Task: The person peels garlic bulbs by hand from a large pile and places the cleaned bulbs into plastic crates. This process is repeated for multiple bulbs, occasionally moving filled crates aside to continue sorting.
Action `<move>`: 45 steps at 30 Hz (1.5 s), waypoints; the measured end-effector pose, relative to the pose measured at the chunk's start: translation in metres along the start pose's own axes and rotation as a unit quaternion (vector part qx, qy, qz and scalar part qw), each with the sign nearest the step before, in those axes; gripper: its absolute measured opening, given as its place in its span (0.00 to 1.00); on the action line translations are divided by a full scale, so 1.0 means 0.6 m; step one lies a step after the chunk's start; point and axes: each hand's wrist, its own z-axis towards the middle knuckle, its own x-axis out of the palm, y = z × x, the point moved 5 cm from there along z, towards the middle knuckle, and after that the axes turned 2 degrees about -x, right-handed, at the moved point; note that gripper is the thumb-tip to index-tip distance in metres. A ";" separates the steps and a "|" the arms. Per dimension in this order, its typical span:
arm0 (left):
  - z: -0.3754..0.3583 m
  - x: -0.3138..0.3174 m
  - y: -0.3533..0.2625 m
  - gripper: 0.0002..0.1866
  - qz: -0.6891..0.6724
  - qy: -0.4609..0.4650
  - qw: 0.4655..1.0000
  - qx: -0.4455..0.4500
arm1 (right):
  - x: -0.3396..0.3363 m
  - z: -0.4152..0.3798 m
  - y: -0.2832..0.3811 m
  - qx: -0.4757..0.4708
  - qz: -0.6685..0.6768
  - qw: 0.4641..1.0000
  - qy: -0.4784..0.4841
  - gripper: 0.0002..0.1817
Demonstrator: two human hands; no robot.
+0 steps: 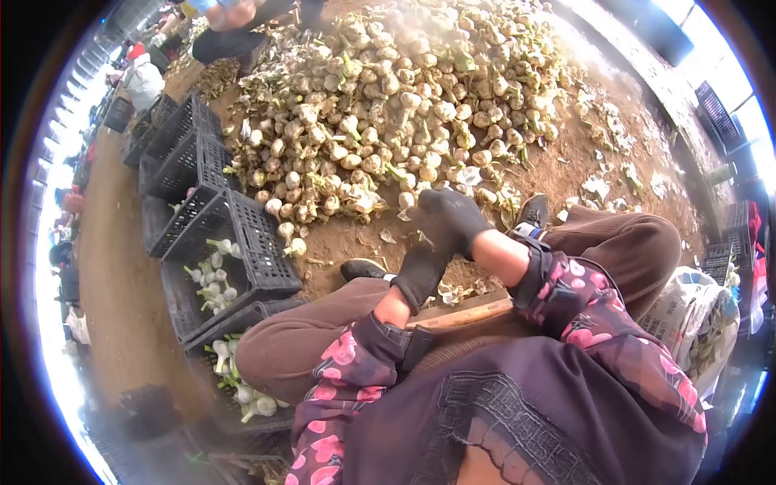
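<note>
Both my hands wear dark gloves and meet in front of my lap. My right hand point(449, 221) lies over and just beyond my left hand point(423, 271), its fingers bent and pointing left. Closed fingers show on my left hand too, partly covered by the right. Whatever lies between them is hidden and blurred. Just past the hands spreads a large heap of garlic bulbs point(380, 97), with dry skins and stem bits among them. Below the hands, a pale wooden piece point(465, 315) lies across between my legs.
Black plastic crates point(263, 250) line my left side, and some hold trimmed garlic point(212, 283). A white sack point(699, 319) stands by my right knee. Another person point(230, 20) is at the heap's far left, and one in pale clothing point(144, 81) is further back.
</note>
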 end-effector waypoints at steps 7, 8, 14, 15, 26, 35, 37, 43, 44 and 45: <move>-0.001 -0.030 0.004 0.14 -0.191 0.029 0.964 -0.183 | 0.012 0.013 -0.093 0.135 0.267 0.932 -0.205 0.19; -0.002 -0.031 0.002 0.13 -0.160 0.027 0.975 -0.154 | 0.016 -0.005 -0.054 0.062 0.232 0.951 -0.196 0.18; -0.017 -0.014 0.038 0.15 -0.315 0.055 0.898 -0.302 | 0.030 0.021 -0.043 0.120 0.081 0.986 -0.088 0.10; -0.027 -0.001 0.053 0.16 -0.383 0.032 0.856 -0.346 | 0.037 0.018 -0.058 0.119 0.083 0.985 -0.089 0.10; -0.031 -0.018 0.067 0.16 -0.181 0.045 0.937 -0.294 | 0.009 -0.045 -0.013 -0.271 -0.054 0.959 -0.064 0.08; -0.140 -0.275 -0.034 0.08 -0.033 -0.062 0.981 -0.182 | 0.078 0.011 -0.315 0.222 0.064 0.973 -0.012 0.14; -0.218 -0.385 -0.038 0.08 -0.121 -0.232 0.915 -0.307 | 0.095 0.016 -0.343 0.266 0.113 0.955 0.070 0.16; -0.227 -0.483 -0.022 0.07 -0.088 -0.385 0.848 -0.354 | 0.069 0.103 -0.408 0.234 0.006 0.971 -0.046 0.17; -0.212 -0.478 -0.013 0.07 -0.089 -0.379 0.848 -0.358 | 0.039 0.112 -0.403 0.271 0.002 0.959 -0.081 0.16; -0.197 -0.473 -0.004 0.07 -0.096 -0.373 0.848 -0.363 | 0.022 0.127 -0.416 0.283 -0.012 0.954 -0.103 0.15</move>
